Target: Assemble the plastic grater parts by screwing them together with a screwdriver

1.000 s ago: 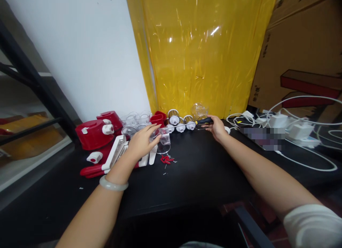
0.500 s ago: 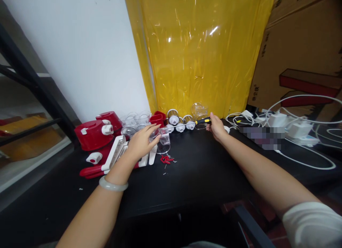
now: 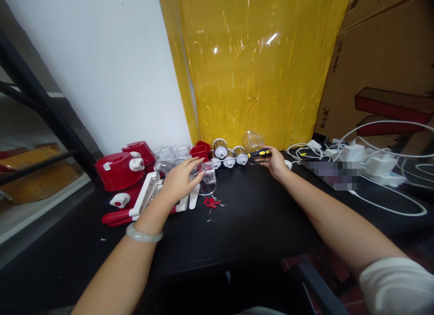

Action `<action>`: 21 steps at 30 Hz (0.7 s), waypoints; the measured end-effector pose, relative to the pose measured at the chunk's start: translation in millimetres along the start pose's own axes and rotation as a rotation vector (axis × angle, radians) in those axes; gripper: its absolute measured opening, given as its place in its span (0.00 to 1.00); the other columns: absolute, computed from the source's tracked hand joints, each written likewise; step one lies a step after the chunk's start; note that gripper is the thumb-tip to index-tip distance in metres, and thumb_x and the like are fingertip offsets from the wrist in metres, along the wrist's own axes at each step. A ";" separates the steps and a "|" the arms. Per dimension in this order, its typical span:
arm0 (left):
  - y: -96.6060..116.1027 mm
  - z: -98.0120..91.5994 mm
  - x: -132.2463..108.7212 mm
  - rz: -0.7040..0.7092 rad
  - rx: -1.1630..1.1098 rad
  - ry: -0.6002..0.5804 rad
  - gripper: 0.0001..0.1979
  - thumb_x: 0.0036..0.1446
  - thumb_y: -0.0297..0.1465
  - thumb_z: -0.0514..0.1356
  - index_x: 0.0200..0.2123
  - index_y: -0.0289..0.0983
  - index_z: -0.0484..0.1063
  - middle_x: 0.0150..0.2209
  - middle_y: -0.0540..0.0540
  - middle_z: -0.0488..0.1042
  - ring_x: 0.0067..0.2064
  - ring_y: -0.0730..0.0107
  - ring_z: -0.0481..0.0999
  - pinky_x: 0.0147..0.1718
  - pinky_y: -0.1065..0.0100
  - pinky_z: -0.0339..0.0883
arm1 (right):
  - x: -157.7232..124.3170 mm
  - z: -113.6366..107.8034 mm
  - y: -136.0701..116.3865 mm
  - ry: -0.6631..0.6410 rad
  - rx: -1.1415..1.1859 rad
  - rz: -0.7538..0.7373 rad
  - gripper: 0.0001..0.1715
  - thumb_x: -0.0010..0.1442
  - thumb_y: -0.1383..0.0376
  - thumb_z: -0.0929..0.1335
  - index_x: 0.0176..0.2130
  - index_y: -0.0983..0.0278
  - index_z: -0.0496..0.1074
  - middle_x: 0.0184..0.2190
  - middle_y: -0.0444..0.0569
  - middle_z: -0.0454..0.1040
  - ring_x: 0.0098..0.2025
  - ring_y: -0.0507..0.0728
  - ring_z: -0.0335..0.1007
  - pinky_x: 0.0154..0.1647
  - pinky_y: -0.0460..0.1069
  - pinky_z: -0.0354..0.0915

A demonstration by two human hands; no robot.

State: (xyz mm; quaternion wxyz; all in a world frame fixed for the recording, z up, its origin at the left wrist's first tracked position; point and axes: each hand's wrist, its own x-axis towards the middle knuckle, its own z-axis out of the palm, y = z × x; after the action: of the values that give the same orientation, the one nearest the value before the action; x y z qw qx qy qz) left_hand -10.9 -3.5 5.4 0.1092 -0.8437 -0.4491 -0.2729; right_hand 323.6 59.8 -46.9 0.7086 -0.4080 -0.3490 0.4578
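Note:
My left hand (image 3: 181,178) is wrapped over a clear plastic part (image 3: 207,179) that lies on the black table, its fingers pointing right. In my right hand (image 3: 274,163) is the black and yellow handle of a screwdriver (image 3: 259,154). The long shaft runs left to the clear part near my left fingertips. Just below that part lie small red pieces (image 3: 210,202) and several screws. Behind the shaft, several white-ended metal mesh drums (image 3: 220,149) are stacked beside a red part (image 3: 200,150).
Red and white housings (image 3: 117,171) and handles stand at the left, with clear cups (image 3: 181,149) behind my left hand. On the right are white cables and chargers (image 3: 352,153) and a blurred phone or tablet (image 3: 330,172). A yellow plastic sheet (image 3: 252,66) hangs behind.
The fingers of my right hand have shifted and loosened around the screwdriver handle, and the hand has moved slightly right. My left hand has stayed in place.

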 end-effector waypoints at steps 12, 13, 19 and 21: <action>0.7 -0.2 -0.5 -0.002 -0.008 0.006 0.22 0.65 0.42 0.52 0.59 0.42 0.66 0.60 0.45 0.70 0.59 0.57 0.70 0.55 0.55 0.66 | 5.7 -3.2 4.6 0.006 -0.126 -0.087 0.07 0.61 0.59 0.63 0.36 0.60 0.63 0.14 0.38 0.67 0.13 0.49 0.63 0.14 0.41 0.58; 0.9 -0.3 -0.4 -0.003 -0.005 0.006 0.22 0.65 0.42 0.52 0.59 0.42 0.66 0.60 0.45 0.70 0.59 0.57 0.70 0.55 0.55 0.66 | 6.4 -3.4 5.2 0.009 -0.132 -0.090 0.08 0.61 0.58 0.63 0.35 0.60 0.63 0.14 0.38 0.66 0.13 0.49 0.62 0.14 0.41 0.57; 0.4 -0.1 0.0 -0.002 -0.002 0.003 0.22 0.65 0.41 0.53 0.59 0.43 0.66 0.60 0.45 0.69 0.58 0.57 0.71 0.55 0.55 0.67 | 7.1 -4.3 6.3 -0.036 -0.032 -0.018 0.12 0.60 0.54 0.60 0.38 0.59 0.63 0.18 0.40 0.70 0.16 0.52 0.69 0.16 0.44 0.62; -0.2 0.3 0.0 0.003 -0.002 0.007 0.22 0.65 0.41 0.52 0.59 0.43 0.66 0.60 0.45 0.69 0.58 0.57 0.71 0.55 0.55 0.67 | 5.9 -4.5 5.4 -0.061 0.013 -0.026 0.12 0.58 0.56 0.60 0.39 0.59 0.63 0.21 0.41 0.73 0.19 0.53 0.71 0.17 0.44 0.63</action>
State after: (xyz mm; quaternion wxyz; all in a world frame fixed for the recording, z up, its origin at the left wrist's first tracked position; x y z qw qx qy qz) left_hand -10.9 -3.3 5.2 0.1104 -0.8436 -0.4471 -0.2761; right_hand 327.5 65.4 -52.9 0.7063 -0.3844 -0.3728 0.4631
